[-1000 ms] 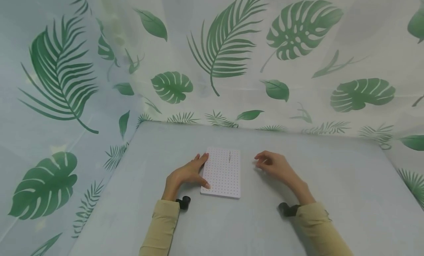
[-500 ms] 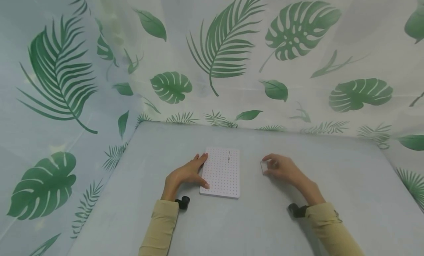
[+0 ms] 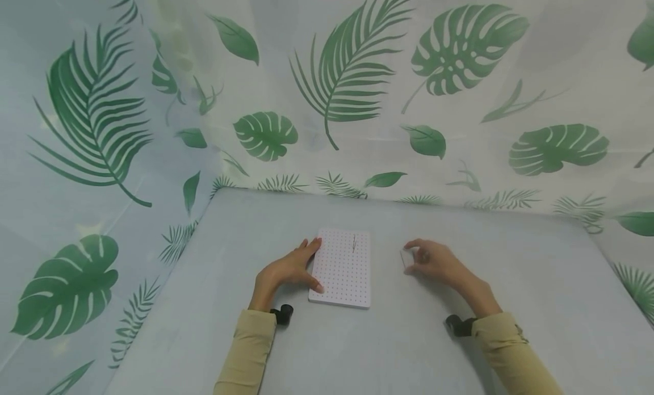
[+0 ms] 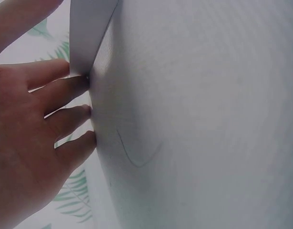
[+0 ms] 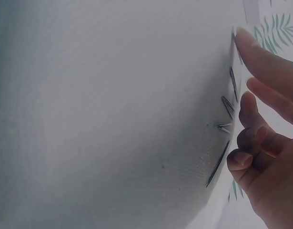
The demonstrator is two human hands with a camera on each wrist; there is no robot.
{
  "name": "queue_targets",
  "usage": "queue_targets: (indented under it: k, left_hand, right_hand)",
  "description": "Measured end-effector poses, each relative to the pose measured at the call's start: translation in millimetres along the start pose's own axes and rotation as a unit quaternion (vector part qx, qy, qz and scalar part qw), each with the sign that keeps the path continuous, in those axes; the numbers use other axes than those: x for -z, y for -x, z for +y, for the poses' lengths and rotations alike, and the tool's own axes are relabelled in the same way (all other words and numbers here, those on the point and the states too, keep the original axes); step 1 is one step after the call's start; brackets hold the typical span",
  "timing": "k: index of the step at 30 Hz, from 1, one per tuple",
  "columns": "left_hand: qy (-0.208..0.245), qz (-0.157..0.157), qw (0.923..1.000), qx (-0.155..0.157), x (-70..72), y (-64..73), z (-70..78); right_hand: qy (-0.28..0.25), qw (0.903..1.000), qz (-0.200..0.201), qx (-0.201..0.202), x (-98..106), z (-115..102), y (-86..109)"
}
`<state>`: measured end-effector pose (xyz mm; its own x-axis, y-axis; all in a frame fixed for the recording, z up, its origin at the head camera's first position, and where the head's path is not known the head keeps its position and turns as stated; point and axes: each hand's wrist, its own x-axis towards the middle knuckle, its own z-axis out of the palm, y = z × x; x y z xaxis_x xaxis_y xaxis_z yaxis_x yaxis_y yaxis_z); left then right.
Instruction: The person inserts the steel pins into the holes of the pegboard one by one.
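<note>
A white pad with a dot grid (image 3: 343, 273) lies flat, a thin dark mark near its top right. My left hand (image 3: 288, 268) spans its left edge, thumb on the lower left corner and fingers spread towards the upper left. In the left wrist view, the fingertips meet the table near the pad's side (image 4: 89, 36). To the right of the pad, my right hand (image 3: 434, 261) pinches a small thin pale piece with a dark edge (image 3: 407, 259) between thumb and forefinger; I cannot tell its kind. Several thin dark slivers (image 5: 233, 85) line up beside those fingers in the right wrist view.
The pale table (image 3: 357, 349) meets leaf-print curtains (image 3: 352, 156) at the back and left. A black device (image 3: 283, 314) is at the left cuff and another (image 3: 458, 326) at the right. A thin curved line (image 4: 138, 165) shows on the surface near the left fingers.
Over the past second my right hand has shifted slightly right, and the small pale piece has come into view between its thumb and forefinger. My left hand and the pad stay put.
</note>
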<state>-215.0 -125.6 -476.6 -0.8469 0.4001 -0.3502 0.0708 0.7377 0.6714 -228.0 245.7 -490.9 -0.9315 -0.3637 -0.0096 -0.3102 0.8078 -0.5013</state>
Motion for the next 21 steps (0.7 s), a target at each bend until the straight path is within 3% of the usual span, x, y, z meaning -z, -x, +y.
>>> queue_targets:
  k: [16,21]
  left_hand:
    - [0.003,0.002,1.0000,0.003,0.4,0.6,0.5]
    - [0.001,0.002,1.0000,0.000,-1.1,-0.5,-1.0]
  right_hand:
    - [-0.005,0.9995,-0.030,0.011,-0.4,-0.5,-2.2]
    - [-0.008,0.9997,-0.018,0.011,-1.6,1.3,-2.1]
